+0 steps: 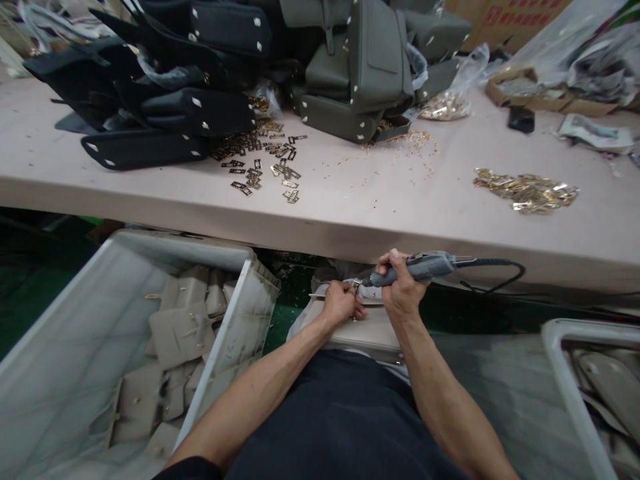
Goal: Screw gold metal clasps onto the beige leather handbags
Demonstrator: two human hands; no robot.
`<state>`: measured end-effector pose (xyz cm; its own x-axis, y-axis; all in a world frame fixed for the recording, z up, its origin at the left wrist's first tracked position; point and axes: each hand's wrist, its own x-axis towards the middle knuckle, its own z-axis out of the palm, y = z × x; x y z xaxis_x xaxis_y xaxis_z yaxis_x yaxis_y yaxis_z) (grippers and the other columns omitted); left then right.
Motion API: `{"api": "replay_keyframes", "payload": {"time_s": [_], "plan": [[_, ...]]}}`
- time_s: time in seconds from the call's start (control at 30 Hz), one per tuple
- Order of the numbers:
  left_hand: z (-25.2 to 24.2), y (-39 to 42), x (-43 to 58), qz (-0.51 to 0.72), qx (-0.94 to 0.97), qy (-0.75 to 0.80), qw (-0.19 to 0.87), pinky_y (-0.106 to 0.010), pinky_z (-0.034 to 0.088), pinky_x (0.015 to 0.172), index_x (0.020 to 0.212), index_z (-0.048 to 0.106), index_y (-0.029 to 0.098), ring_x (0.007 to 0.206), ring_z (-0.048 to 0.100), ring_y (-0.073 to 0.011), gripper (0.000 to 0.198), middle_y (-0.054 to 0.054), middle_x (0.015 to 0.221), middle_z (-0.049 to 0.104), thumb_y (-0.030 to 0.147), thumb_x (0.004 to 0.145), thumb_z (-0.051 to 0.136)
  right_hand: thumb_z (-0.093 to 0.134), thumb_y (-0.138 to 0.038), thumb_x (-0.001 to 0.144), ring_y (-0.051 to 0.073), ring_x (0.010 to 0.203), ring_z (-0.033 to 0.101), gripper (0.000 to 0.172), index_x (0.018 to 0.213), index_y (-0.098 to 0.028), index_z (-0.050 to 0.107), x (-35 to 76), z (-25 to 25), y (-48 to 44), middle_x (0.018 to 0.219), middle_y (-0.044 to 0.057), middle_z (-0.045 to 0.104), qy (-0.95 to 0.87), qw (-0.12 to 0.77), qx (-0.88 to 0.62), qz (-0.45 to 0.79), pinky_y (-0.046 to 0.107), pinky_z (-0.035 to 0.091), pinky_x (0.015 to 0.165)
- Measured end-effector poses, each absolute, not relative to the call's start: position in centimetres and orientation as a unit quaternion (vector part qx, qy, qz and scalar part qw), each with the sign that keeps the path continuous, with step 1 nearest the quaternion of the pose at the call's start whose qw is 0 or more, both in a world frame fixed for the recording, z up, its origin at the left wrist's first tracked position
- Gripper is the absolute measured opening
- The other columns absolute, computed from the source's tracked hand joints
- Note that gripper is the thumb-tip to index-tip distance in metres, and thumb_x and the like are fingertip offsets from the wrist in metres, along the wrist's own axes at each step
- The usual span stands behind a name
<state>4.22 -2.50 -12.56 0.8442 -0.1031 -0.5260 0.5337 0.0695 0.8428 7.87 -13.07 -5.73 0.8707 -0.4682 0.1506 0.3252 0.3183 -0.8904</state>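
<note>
Down on the person's lap, just below the near edge of the pink worktable (350,213), lies a beige bag piece (367,330), flat side up, with a small metal fitting near its upper edge. Their left hand (341,303) rests on that upper edge, its fingers curled in narrow and pinching at the fitting. Their right hand (400,287) is wrapped tight around a grey electric screwdriver (417,268), which lies nearly level, tip pointing left and meeting the fitting beside the left fingertips; the tip itself is too small to make out clearly. A black cord (493,267) loops off the tool's tail to the right, under the table edge. Left of the bag piece, below the table, stands a white plastic bin (235,333) holding a heap of more beige bag pieces (180,327). To the right, another white bin (565,373) shows only its rim and some pale pieces inside. On the table, straight above the hands, small dark-and-gold metal plates (260,163) are scattered, and further right a loose pile of gold hardware (530,191). At the far side of the table, a stack of black bags (165,93) sits to the left, a stack of grey-green bags (365,67) beside it, and a cardboard tray (545,100) toward the right corner.
</note>
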Motion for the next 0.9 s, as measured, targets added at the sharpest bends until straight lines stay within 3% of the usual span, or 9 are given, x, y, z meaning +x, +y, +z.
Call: {"api": "replay_keyframes", "payload": {"time_s": [0.67, 0.9], "plan": [[-12.6, -2.0, 4.1, -0.22, 0.666, 0.155, 0.695, -0.025, 0.053, 0.045, 0.067, 0.059, 0.014, 0.045, 0.068, -0.0195, 0.027, -0.009, 0.056, 0.069, 0.016, 0.094, 0.051, 0.083, -0.034, 0.081, 0.012, 0.049, 0.055, 0.027, 0.07, -0.018, 0.065, 7.5, -6.0, -11.7, 0.066, 0.001, 0.066, 0.04, 0.761, -0.595, -0.255, 0.027, 0.048, 0.051], [-13.0, -2.0, 4.0, -0.233, 0.682, 0.139, 0.679, -0.029, 0.056, 0.049, 0.061, 0.062, 0.015, 0.042, 0.064, -0.0186, 0.034, -0.007, 0.052, 0.068, 0.021, 0.094, 0.055, 0.089, -0.032, 0.075, 0.012, 0.054, 0.056, 0.03, 0.065, -0.019, 0.064, 6.8, -5.7, -11.1, 0.065, 0.0, 0.064, -0.042, 0.729, -0.67, -0.13, 0.026, 0.05, 0.056]]}}
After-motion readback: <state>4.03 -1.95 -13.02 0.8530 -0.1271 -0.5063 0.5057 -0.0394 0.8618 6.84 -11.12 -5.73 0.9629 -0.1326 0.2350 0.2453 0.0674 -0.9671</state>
